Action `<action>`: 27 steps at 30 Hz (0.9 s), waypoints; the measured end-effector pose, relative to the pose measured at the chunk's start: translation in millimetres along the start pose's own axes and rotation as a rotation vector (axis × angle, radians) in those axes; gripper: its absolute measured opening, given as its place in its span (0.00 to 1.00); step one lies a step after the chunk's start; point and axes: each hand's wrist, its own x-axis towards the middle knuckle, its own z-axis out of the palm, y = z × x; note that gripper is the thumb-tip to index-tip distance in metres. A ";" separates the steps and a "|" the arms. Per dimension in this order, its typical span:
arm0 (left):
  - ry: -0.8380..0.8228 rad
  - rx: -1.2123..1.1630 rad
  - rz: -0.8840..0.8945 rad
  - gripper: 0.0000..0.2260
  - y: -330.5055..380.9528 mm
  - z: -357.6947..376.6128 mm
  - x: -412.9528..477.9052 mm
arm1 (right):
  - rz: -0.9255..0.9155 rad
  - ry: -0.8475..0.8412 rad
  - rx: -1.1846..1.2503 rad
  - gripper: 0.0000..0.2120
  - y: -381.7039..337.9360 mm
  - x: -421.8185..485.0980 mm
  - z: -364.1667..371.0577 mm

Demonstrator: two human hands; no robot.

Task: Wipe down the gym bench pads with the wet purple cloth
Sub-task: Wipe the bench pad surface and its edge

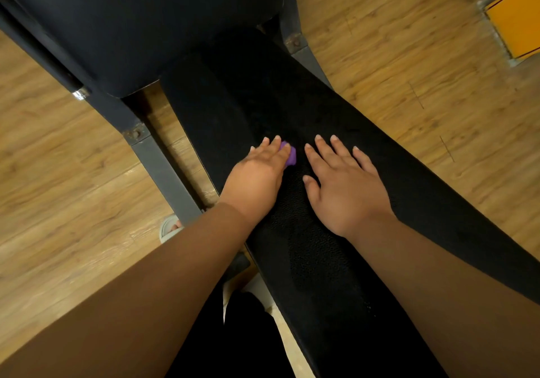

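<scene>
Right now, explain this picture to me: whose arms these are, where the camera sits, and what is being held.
No machine here: a person wears one camera on the head, looking down at their own arms. The long black shape is a gym bench pad, with a second, wider black pad beyond it, over a wooden floor. The left hand presses a purple cloth flat on the pad; only a corner of it shows. The right hand lies open on the pad beside it, holding nothing. A sandalled foot shows beside the frame.
</scene>
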 end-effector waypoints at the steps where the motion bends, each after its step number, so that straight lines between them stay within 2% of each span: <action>1: 0.006 0.008 0.042 0.24 -1.6 3.1 -12.3 | 0.000 -0.004 0.001 0.27 -0.2 0.0 0.1; 4: 0.049 -0.024 0.139 0.24 -9.0 9.5 -33.2 | 0.006 -0.012 -0.003 0.27 0.1 0.6 0.3; 11: 0.022 -0.015 0.068 0.22 -15.2 -1.5 11.7 | -0.006 -0.029 -0.033 0.27 -0.4 1.0 0.9; 15: 0.116 -0.084 0.124 0.20 -18.0 2.9 -8.1 | -0.007 -0.051 -0.055 0.27 -0.6 2.8 1.6; 21: 0.128 -0.012 0.241 0.19 -32.7 1.2 2.5 | -0.063 -0.062 -0.068 0.28 0.5 10.1 -5.7; 24: 0.035 0.075 0.183 0.22 -36.5 -6.8 24.5 | -0.110 -0.020 -0.068 0.28 -3.5 31.6 -11.0; 27: 0.046 0.057 0.113 0.22 -37.3 -6.8 24.9 | -0.100 -0.083 -0.059 0.28 -5.9 59.4 -13.6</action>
